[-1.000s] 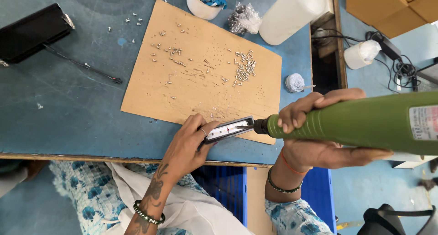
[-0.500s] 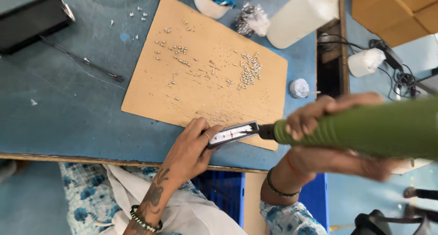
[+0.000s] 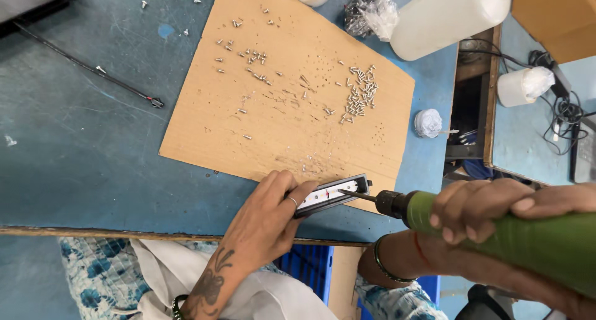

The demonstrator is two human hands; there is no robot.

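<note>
Lower centre of frame: left hand (image 3: pixel 273 214) pins a narrow black strip (image 3: pixel 332 194) on the cardboard sheet (image 3: pixel 205 121) while right hand (image 3: pixel 490 208) grips the green electric screwdriver (image 3: pixel 528 236), whose bit may slip toward the fingers (image 3: pixel 298 193).

Matt brown cardboard sheet (image 3: pixel 292 103) (shiny metal screws (image 3: pixel 361 93)), scuffed blue-painted table (image 3: pixel 81 158), matt green driver (image 3: pixel 534 239).

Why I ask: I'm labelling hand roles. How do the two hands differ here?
The left hand pins a slim black-and-white strip flat at the cardboard edge; the right hand wraps a thick green power screwdriver. The left wears a finger ring, the right a wrist bangle. The left lies low on the table, the right is raised. Both work on the strip.
</note>
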